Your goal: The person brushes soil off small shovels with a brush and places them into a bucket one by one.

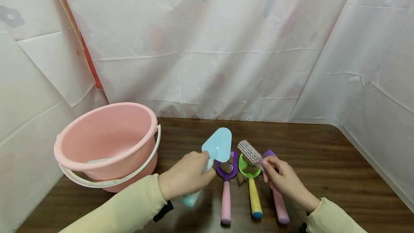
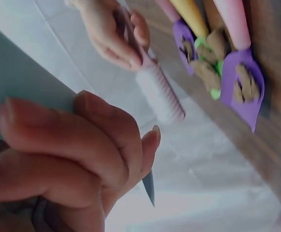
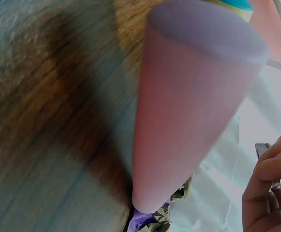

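Toward the desk's left edge, a pink bucket with a white handle stands upright, something pale lying inside it. Right of the bucket, the left hand has its fingers curled round the grip of a light blue trowel, whose blade points toward the far edge of the desk. Farther over, nearer the right edge, the right hand pinches a brush by its pink handle, the whitish bristles seen over the scoops below. Three tools lie side by side there, heads toward the far edge: a purple scoop with a pink handle, a green scoop with a yellow, blue-ended handle, and a second purple tool, partly hidden by the right hand. Brown clods sit in the scoops, and one lies between the purple and green heads. A pale patterned curtain hangs beyond the far edge.
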Motion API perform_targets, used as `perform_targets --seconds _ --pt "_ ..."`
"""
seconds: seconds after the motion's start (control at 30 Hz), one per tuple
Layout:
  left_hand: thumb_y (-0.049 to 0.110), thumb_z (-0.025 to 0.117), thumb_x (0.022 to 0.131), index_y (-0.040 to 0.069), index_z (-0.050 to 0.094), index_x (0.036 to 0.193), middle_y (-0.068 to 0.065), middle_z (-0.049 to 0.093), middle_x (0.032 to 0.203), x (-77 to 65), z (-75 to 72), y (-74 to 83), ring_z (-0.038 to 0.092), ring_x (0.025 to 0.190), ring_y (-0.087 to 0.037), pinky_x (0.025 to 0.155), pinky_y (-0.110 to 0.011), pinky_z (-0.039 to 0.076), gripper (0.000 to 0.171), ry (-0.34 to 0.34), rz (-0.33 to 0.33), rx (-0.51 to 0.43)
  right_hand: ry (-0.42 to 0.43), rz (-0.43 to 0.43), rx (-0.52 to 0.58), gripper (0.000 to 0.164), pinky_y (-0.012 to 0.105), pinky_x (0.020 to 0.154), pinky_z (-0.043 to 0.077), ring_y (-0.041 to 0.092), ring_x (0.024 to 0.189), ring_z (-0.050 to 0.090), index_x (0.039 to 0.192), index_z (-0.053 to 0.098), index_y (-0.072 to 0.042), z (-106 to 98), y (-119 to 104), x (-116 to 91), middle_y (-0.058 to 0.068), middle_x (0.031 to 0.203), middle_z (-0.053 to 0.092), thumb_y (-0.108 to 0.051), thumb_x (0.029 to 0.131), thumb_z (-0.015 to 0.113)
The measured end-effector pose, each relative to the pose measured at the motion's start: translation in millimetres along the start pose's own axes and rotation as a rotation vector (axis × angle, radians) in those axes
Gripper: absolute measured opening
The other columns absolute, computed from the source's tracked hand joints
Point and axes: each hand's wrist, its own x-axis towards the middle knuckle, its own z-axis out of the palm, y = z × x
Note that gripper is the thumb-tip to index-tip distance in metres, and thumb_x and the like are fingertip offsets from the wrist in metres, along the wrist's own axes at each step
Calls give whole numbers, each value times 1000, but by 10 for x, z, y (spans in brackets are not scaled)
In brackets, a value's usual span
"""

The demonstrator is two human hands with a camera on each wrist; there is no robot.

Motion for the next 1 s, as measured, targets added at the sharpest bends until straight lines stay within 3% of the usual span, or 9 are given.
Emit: perform_targets --seconds 0.3,0.53,0.7,1.0 --pt "13 51 86 7 45 72 -1 42 59 -9 -314 26 45 44 -9 42 -24 38 16 40 -81 50 -17 18 -9 33 28 39 43 8 46 46 104 55 4 -7 -11 4 6 65 55 -28 101 46" --pt "14 49 84 8 46 69 -3 48 58 -1 -595 -7 48 46 -11 47 -26 40 17 101 -86 184 -38 -1 -8 33 27 40 42 6 46 45 104 55 5 -15 10 3 6 65 54 -26 101 46" --pt "15 47 85 5 45 74 -5 48 61 9 -833 -18 47 49 -13 50 -26 38 15 111 -120 188 -51 -14 -30 32 27 41 43 6 46 45 105 55 4 -9 17 5 5 64 55 -27 101 45" --pt "17 48 83 3 45 71 -9 48 65 35 -1231 -139 50 48 -16 43 -26 41 19 135 -186 257 -51 -23 -25 31 28 39 42 6 45 45 101 57 2 -4 36 13 6 65 55 -27 101 46"
